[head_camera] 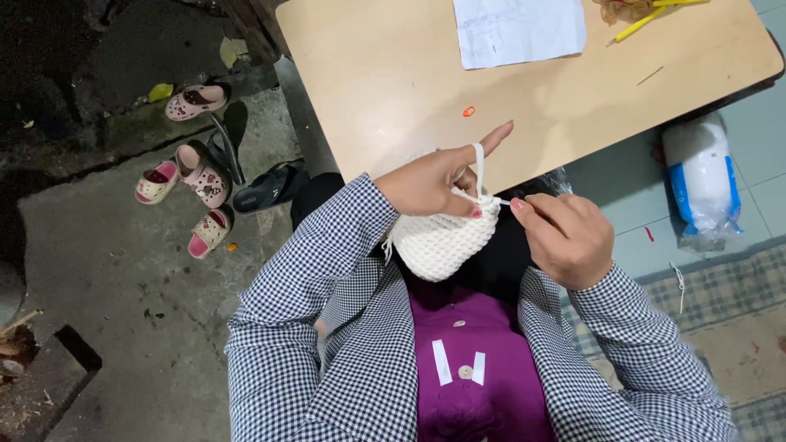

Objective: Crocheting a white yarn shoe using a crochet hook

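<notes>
A white crocheted pouch [442, 241] is held between the two hands, its rounded closed end hanging down toward the person's lap and its open rim turned up toward the fingers, so the long axis runs roughly from the hands to the body. Whether anything lies inside cannot be told. The left hand [430, 182] is closed on the pouch's upper edge, forefinger stretched out straight toward the table [393, 90], and a white yarn strand [479, 168] is looped up over that finger. The right hand [569, 237] is curled tight, a thin hook pinched at the fingertips just beside the rim. Beyond the left forefinger, a small orange ring [468, 111] is seen on the tabletop, a white paper sheet [520, 31] farther off.
</notes>
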